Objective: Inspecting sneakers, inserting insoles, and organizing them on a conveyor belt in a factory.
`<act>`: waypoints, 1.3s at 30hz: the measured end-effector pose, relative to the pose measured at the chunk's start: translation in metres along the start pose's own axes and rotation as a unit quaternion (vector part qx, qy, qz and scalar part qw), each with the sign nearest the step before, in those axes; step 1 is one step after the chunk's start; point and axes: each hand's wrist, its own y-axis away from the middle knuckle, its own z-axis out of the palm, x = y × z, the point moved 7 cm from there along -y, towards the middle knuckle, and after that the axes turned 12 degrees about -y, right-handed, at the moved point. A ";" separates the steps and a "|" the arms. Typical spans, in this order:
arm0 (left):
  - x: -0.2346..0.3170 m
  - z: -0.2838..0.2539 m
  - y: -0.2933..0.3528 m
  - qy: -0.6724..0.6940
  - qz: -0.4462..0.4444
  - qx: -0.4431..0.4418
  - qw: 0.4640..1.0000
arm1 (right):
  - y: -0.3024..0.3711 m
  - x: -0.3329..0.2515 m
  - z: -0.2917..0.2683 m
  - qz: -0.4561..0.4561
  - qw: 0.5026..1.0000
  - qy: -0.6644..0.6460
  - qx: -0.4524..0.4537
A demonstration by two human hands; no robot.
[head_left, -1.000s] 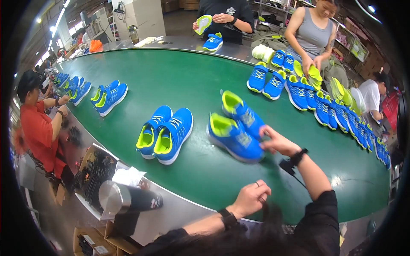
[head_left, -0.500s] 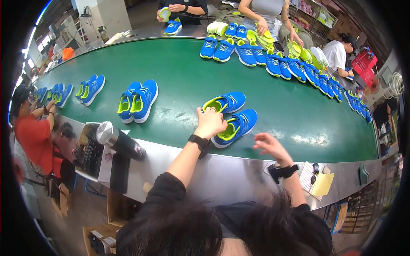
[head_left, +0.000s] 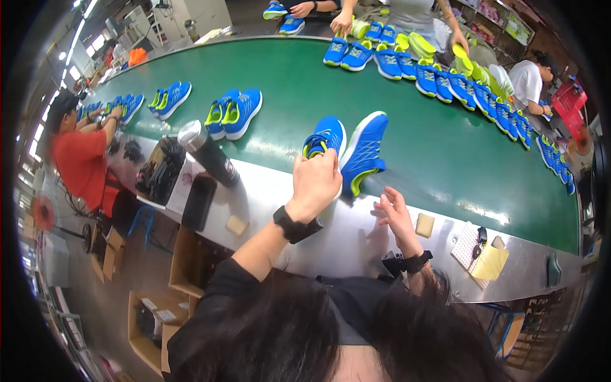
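Observation:
My left hand (head_left: 317, 180) is closed round the heel end of a blue sneaker (head_left: 331, 130) with a lime lining and white sole. Right beside it, the matching sneaker (head_left: 368, 143) is tipped over, its heel opening facing right; whether my fingers also grip this one is hidden behind the hand. Both shoes point away from me at the near edge of the green belt (head_left: 433, 165). Over the metal edge, my right hand (head_left: 397, 216) hovers with fingers apart, holding nothing, just short of the tipped shoe's heel.
More blue sneaker pairs (head_left: 234, 114) stand along the belt to the left; a long row (head_left: 439, 83) lines the far side, where people handle lime insoles. On the near metal ledge are a tumbler (head_left: 210, 153), a phone (head_left: 199, 202), tan blocks (head_left: 424, 225) and a yellow notepad (head_left: 490, 264).
My left hand has drawn the sneakers toward me and turned them to point away; the right-hand shoe has tipped over. My right hand stays apart from them. The view has shifted.

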 end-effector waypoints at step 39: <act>-0.055 0.075 0.045 0.327 -0.179 -0.407 0.834 | -0.007 0.012 -0.040 -0.124 0.981 0.133 0.073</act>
